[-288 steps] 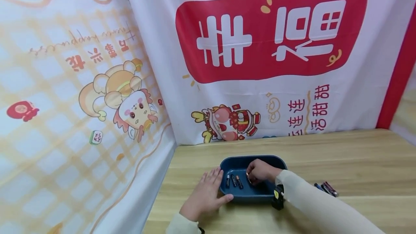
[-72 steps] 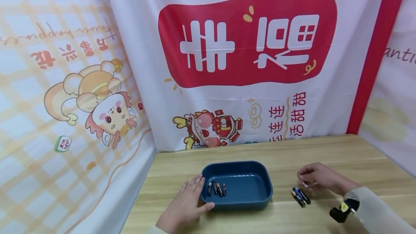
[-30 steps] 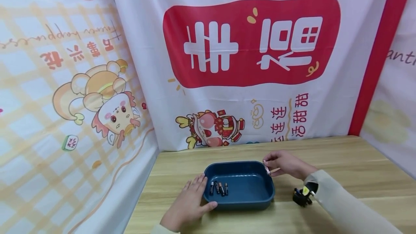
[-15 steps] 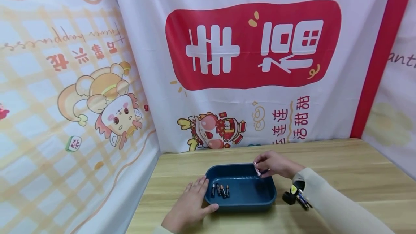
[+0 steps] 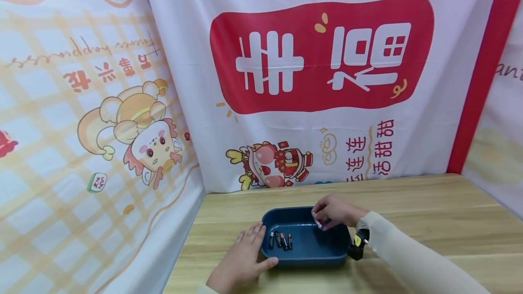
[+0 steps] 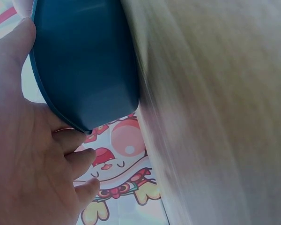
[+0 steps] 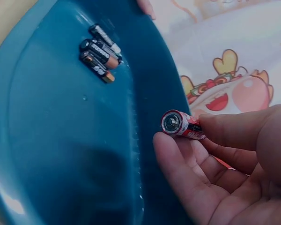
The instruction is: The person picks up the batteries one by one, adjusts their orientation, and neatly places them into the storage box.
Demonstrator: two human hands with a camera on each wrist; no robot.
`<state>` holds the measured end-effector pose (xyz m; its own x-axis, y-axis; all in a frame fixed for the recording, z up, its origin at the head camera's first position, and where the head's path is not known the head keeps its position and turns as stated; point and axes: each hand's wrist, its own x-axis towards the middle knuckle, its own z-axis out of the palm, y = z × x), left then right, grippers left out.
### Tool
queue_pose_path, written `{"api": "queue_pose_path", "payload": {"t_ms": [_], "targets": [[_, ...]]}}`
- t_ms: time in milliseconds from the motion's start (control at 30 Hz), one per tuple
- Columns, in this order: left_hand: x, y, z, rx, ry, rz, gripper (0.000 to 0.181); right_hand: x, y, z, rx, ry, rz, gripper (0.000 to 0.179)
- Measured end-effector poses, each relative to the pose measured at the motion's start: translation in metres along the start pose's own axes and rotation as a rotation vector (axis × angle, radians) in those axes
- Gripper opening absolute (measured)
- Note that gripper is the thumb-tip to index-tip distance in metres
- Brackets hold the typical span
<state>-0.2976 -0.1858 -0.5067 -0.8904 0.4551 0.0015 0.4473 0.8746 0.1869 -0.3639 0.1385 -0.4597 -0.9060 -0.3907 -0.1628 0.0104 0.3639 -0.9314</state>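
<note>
A dark blue rectangular tray [image 5: 306, 257] sits on the wooden table. My left hand [image 5: 245, 257] rests against its left end, fingers fairly straight and thumb spread along the front; the left wrist view has the fingertips at the tray's rim [image 6: 51, 112]. Over the right part of the tray, my right hand [image 5: 337, 212] pinches a red-and-white battery [image 7: 182, 124] between thumb and fingers, one metal end facing the camera. Several dark batteries [image 5: 282, 241] lie together inside the tray at its left, some with copper-coloured ends, seen closer in the right wrist view.
The wooden table [image 5: 429, 221] extends to the right of the tray. A printed cloth [image 5: 323, 144] hangs at the table's back edge, and another patterned cloth [image 5: 122, 212] runs down the left side. A black wrist device [image 5: 357, 244] sits by the tray's right end.
My right hand brings a battery from the table's right side over the tray's rim and lower into it. The left hand stays at the tray. Loose batteries on the right are now hidden.
</note>
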Motion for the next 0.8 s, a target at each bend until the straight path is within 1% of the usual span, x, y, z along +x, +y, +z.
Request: {"api": "queue_pose_path", "payload": {"t_ms": [133,267,467,667,800], "targets": [[-0.001,-0.001,0.000,-0.001,-0.009,-0.002,0.100,0.005,0.001,0.010,0.005,-0.024,-0.005,0.008],[0.000,-0.001,0.001,-0.001,-0.004,-0.006,0.100,0.010,0.005,0.018,-0.004,-0.026,-0.006,0.009],[0.003,-0.001,0.004,-0.004,-0.006,-0.009,0.100,0.014,0.013,0.027,-0.053,-0.030,0.015,0.011],[0.003,0.001,0.003,-0.014,-0.020,-0.009,0.100,0.015,0.018,0.033,-0.095,-0.004,0.049,0.010],[0.003,-0.001,0.001,-0.011,-0.013,-0.005,0.100,0.015,0.016,0.037,-0.102,-0.004,0.057,0.010]]}}
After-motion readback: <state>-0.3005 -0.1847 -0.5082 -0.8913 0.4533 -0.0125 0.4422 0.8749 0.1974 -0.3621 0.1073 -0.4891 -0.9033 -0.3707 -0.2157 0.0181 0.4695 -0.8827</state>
